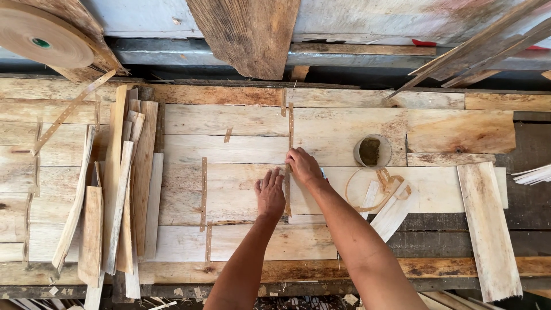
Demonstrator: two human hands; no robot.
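L hand [270,194] lies flat, fingers spread, pinning veneer sheet [241,192] to the tabletop [321,268], prob. to keep the seam from shifting. R hand [302,165] just beyond it, fingertips pinched on paper tape strip [290,135] along the seam. Small pot [372,151] right of R hand, within reach. Veneer offcuts [123,189] piled well left; open room between

No packages, labels, signs or screens in view. Nearest to that kind: large brown paper-tape roll [45,39] with green core, up at far left above veneer sheets [229,189], bearing no label; small round cup [372,151] just right of those sheets, plain pale wall, dark contents, no label visible.
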